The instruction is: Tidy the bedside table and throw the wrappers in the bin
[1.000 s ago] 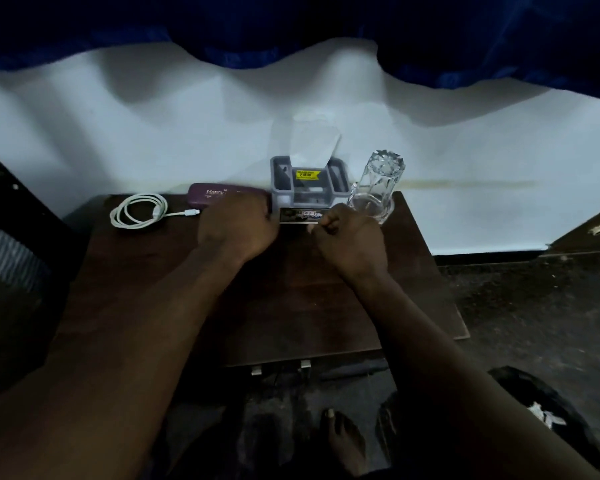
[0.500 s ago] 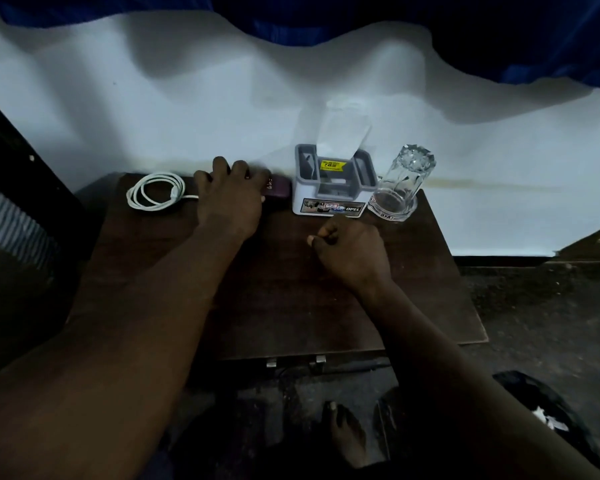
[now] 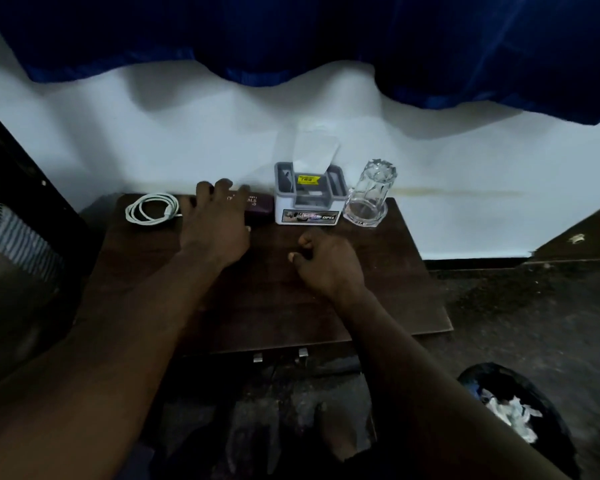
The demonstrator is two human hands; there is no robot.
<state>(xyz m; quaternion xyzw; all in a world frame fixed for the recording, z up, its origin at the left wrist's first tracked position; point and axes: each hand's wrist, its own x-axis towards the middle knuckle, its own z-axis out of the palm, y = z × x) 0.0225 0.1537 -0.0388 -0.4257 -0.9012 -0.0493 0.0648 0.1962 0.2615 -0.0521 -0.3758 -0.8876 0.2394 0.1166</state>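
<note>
A person's left hand (image 3: 215, 225) lay palm-down over a flat dark-purple case with white lettering (image 3: 258, 204) at the back of a dark brown wooden bedside table (image 3: 291, 306). Its fingers were spread and nearly straight across the lid, and the thumb sat at the case's near edge. The right hand (image 3: 326, 263) rested on the tabletop near the middle, its fingers curled into a loose fist with nothing visible inside it.

A coiled white charging cable (image 3: 152, 208) lay just left of the case, its plug end hidden under the left hand. To the right of the case stood a white-and-grey plastic organiser box (image 3: 309, 202) with a clear sheet rising from it. An upturned clear glass tumbler (image 3: 369, 195) stood just beside it near the table's right rear corner.

On the floor to the right, apart from the table, a black-lined bin (image 3: 471, 377) held crumpled white wrappers (image 3: 513, 415). A blue curtain (image 3: 326, 36) hung over the white wall (image 3: 153, 133) behind.
</note>
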